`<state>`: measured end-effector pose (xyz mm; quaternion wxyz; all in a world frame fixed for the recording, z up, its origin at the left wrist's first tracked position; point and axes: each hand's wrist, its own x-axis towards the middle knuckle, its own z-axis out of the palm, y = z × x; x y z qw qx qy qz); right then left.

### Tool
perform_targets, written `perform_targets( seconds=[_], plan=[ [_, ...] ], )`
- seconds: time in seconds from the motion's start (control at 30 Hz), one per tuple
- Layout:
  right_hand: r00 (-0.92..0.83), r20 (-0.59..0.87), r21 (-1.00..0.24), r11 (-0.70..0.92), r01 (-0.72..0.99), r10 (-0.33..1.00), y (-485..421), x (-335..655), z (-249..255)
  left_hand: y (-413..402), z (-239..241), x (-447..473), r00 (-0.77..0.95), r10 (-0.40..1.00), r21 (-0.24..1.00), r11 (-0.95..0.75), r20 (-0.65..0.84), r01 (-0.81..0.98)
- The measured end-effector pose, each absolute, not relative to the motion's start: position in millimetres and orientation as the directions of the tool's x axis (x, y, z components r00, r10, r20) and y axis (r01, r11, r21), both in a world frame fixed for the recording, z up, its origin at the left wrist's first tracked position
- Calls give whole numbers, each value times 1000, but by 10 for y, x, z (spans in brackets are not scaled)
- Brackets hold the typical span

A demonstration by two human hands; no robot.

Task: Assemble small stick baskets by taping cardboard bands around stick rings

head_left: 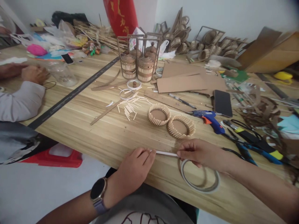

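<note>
A narrow white strip [166, 153] stretches between my two hands near the table's front edge. My left hand [137, 163], a watch on its wrist, is closed with its fingertips on the strip's left end. Thumb and fingers of my right hand [192, 152] pinch the other end. From under that hand hangs a loose coil of pale strip [199, 188], resting on the wood. Just beyond my hands are two round cardboard bases, the left one [159, 114] and the right one [181, 127], each ringed with short upright wooden sticks.
Loose sticks [130, 109] lie at mid-table behind the bases. A blue glue gun [212, 121], a phone [223, 102] and pliers [247, 152] are at right. Finished lidded baskets [146, 68] stand farther back beside cardboard sheets [182, 82]. Another person's arm [23, 99] rests at left.
</note>
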<state>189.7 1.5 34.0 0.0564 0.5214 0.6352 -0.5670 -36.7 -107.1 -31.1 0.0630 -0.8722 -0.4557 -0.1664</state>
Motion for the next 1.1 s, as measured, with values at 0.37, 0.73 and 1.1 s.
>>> perform_targets(
  seconds=[0.37, 0.73, 1.1],
  plan=[
    [-472, -645, -674, -157, 722, 601, 13, 1959, 275, -1044, -299, -351, 532, 788, 53, -573, 311, 818],
    [-460, -634, -658, -121, 743, 622, -5, 1976, 215, -1058, -319, -319, 524, 818, 27, -545, 239, 838],
    [-470, -612, -667, -97, 738, 636, -54, 1998, 187, -723, -2, -370, 517, 843, 244, -538, 148, 807]
  ],
)
